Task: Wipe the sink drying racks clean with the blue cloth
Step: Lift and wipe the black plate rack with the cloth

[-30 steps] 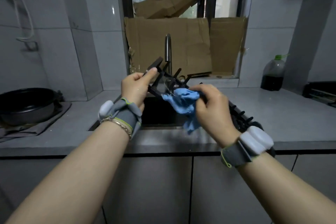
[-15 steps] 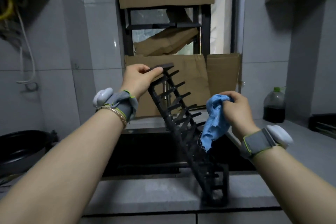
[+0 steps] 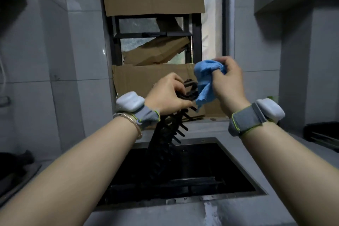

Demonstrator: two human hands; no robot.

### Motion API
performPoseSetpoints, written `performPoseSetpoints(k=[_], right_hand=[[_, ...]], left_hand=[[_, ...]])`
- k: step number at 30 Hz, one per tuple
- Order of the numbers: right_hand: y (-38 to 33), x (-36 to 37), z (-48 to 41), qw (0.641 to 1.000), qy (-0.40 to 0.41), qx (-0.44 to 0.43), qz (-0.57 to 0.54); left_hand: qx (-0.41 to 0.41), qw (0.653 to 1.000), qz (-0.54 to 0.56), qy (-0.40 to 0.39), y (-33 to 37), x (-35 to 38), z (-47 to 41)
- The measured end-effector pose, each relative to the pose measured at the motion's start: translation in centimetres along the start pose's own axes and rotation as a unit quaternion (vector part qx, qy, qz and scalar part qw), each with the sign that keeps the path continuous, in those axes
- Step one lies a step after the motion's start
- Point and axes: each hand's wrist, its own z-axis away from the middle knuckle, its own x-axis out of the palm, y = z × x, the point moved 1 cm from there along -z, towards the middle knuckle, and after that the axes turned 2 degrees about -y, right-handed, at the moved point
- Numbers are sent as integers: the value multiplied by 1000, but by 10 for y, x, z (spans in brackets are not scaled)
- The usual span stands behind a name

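Sink [image 3: 238, 163] below; cloth [image 3: 205, 79] now at rack [image 3: 161, 145] top

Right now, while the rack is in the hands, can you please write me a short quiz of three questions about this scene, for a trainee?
1. True or false: the left hand grips the upper end of the black drying rack.
2. Which hand holds the blue cloth? A) the left hand B) the right hand C) neither hand
3. Fill in: the rack's lower end reaches down into the dark ____.
Key: 1 true; 2 B; 3 sink.
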Motion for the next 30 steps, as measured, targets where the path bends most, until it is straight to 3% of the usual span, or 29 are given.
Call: performPoseSetpoints(k=[5,7,11,14,18,21,25,28,30], right_hand=[[33,7,40,976,-217,10,20],[54,7,59,965,-253,-2,61],[86,-4,71,949,-214,-70,222],[105,-18,65,935,-159,-53,313],[116,-25,66,937,-90,-16,337],[98,-11,88,939,-144,-88,299],[63,8,120,941,-222,-119,227],[51,13,124,922,-275,-142,232],[54,12,114,918,-265,-132,262]], left_hand=[[-1,997,78,4,-13,39,26],[-24,994,105,13,-13,52,40],[-62,989,132,-4,-16,66,62],[-91,981,159,-61,-17,69,74],[-113,974,177,-87,-14,71,80],[-122,968,212,-50,-17,73,83],[-113,960,255,-23,-20,74,89],[-110,956,272,-22,-19,71,93],[-121,953,279,-5,-19,67,98]])
